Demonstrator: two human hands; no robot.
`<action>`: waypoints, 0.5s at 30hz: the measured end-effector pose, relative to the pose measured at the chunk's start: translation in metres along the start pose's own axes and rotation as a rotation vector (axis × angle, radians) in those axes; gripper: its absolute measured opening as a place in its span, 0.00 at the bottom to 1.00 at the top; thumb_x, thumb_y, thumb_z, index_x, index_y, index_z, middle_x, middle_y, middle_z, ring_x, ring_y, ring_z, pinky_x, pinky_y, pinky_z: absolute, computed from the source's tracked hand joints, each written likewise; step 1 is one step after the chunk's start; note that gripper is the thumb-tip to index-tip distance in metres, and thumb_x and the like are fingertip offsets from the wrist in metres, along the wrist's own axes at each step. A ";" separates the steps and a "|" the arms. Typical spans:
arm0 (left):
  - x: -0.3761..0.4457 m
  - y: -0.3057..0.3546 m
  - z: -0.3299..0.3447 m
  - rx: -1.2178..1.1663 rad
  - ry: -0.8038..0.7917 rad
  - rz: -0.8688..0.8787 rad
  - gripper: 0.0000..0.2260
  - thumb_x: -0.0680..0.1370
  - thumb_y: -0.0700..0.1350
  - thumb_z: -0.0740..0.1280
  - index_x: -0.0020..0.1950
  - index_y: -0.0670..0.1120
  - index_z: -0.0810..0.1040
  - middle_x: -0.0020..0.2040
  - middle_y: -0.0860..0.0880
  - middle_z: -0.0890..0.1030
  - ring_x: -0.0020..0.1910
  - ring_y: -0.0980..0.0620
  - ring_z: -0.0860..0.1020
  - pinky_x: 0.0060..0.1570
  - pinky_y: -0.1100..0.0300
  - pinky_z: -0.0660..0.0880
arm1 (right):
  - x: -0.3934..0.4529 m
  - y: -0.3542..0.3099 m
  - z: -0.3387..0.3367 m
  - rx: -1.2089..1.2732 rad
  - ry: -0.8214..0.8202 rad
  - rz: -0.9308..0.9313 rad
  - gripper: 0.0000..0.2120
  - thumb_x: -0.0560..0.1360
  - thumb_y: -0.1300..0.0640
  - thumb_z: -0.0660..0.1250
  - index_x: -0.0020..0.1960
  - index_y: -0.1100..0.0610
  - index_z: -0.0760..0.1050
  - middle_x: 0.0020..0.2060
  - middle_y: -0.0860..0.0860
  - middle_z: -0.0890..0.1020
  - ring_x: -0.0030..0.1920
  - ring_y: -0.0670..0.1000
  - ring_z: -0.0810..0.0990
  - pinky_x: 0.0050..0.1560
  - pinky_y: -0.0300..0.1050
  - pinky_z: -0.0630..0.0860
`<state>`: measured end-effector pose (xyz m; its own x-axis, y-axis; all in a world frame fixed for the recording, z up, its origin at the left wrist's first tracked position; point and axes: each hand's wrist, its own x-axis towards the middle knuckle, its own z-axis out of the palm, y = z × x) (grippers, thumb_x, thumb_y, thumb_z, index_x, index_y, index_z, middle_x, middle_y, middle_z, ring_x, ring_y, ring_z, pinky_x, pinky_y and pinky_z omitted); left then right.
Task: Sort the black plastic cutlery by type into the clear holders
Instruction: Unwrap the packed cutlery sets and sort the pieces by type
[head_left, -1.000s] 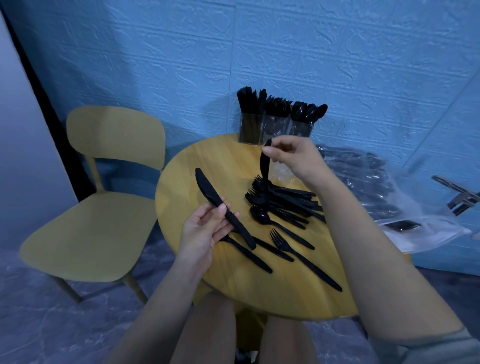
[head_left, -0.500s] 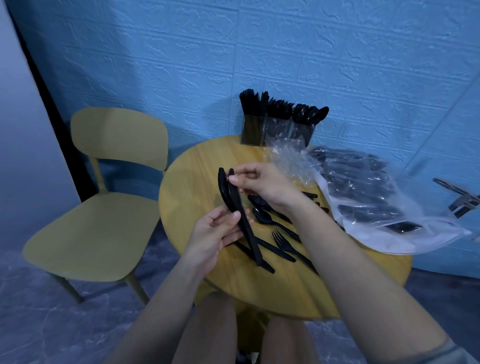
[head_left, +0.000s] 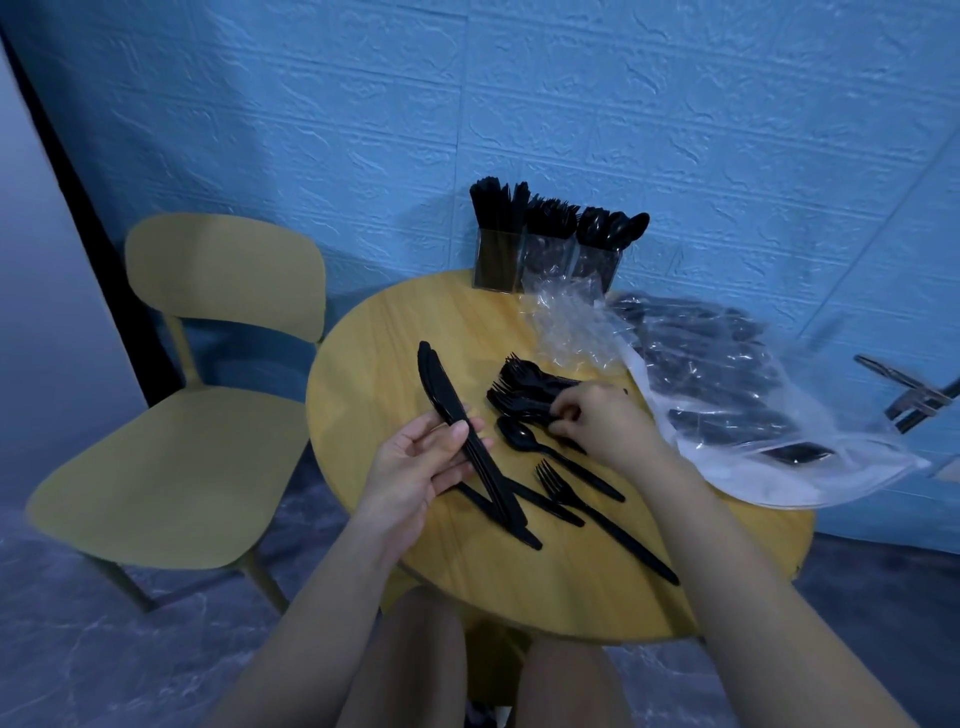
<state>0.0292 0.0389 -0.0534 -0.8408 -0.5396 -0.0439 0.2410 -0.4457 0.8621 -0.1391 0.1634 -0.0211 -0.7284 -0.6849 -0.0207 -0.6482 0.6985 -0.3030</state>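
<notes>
Gathering knives (head_left: 457, 415) as one stack, the left hand (head_left: 415, 470) grips them mid-table while the right hand (head_left: 597, 415) pinches into the loose pile (head_left: 530, 389); holders (head_left: 545, 260) stand at the far edge.

We are looking at a round wooden table (head_left: 363, 415). At its far edge three clear holders (head_left: 540, 260) are standing side by side, touching, each packed with black cutlery. Just near of them a crumpled clear wrapper (head_left: 563, 327) is lying, and a large plastic bag (head_left: 753, 415) of dark cutlery is spilling over the right side. Mid-table a pile of forks (head_left: 524, 387) is sitting, with a lone spoon (head_left: 550, 460), a fork (head_left: 597, 519) and two knives (head_left: 524, 512) lying nearer.
</notes>
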 end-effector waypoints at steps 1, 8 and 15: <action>0.000 0.000 0.000 -0.001 0.001 0.003 0.12 0.70 0.41 0.67 0.53 0.43 0.78 0.42 0.49 0.85 0.41 0.52 0.84 0.43 0.59 0.81 | -0.002 0.002 0.004 0.006 -0.013 -0.015 0.09 0.75 0.55 0.70 0.54 0.53 0.79 0.47 0.48 0.78 0.48 0.49 0.77 0.50 0.46 0.77; 0.000 0.001 -0.001 -0.021 0.010 -0.010 0.11 0.73 0.39 0.65 0.54 0.43 0.77 0.42 0.48 0.85 0.41 0.53 0.84 0.39 0.62 0.80 | -0.009 -0.001 0.011 0.142 -0.012 -0.112 0.02 0.75 0.55 0.69 0.46 0.53 0.78 0.43 0.46 0.77 0.45 0.46 0.75 0.48 0.45 0.77; 0.000 0.002 0.000 -0.019 0.025 -0.011 0.08 0.75 0.38 0.64 0.53 0.44 0.78 0.42 0.49 0.85 0.41 0.53 0.84 0.40 0.61 0.81 | -0.006 0.015 0.009 0.208 0.147 -0.020 0.04 0.76 0.55 0.67 0.44 0.50 0.73 0.40 0.46 0.78 0.45 0.48 0.77 0.47 0.49 0.78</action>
<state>0.0299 0.0379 -0.0522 -0.8312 -0.5520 -0.0664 0.2412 -0.4656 0.8515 -0.1428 0.1761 -0.0342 -0.7501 -0.6499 0.1219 -0.6144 0.6169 -0.4918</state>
